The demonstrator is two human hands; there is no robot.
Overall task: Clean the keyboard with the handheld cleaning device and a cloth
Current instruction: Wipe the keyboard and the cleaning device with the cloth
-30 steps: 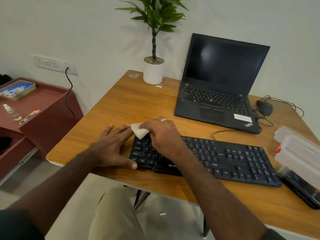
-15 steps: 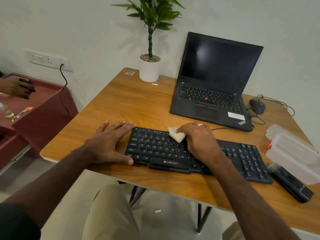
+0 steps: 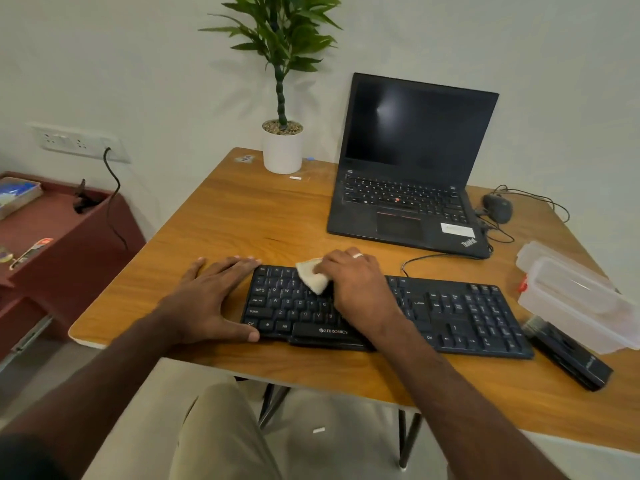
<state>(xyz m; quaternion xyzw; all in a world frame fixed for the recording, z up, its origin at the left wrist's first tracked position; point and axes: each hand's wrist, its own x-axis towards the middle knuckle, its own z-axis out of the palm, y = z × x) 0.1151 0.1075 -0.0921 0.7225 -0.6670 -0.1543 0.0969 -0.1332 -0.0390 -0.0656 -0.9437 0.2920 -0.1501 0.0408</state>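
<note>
A maroon side cabinet [image 3: 65, 237] stands at the far left, at nine o'clock from the wooden desk [image 3: 221, 216], with a black cable [image 3: 116, 202] hanging from a wall socket plate [image 3: 78, 142] above it. On the desk, the person's left hand [image 3: 204, 299] lies flat, fingers spread and holding nothing, its palm on the wood and its thumb against the left end of the black keyboard [image 3: 450, 317]. The keyboard sits along the near edge of the desk, at six o'clock from the open laptop [image 3: 412, 168]. A white potted plant [image 3: 282, 147] stands at the desk's back edge, at twelve o'clock from the left hand and just left of the laptop. The right hand [image 3: 356, 292], a ring on one finger, is closed over a small pale cloth [image 3: 311, 275] and presses it onto the upper left keys of the keyboard; the cloth pokes out at ten o'clock from the knuckles. At two o'clock from the keyboard a black mouse [image 3: 498, 207] rests beside the laptop with its cord looped behind. At the right end, at three o'clock, clear plastic containers [image 3: 571, 296] lie on the desk, and a black oblong device [image 3: 568, 355] lies just beside the keyboard's right corner, partly under them.
</note>
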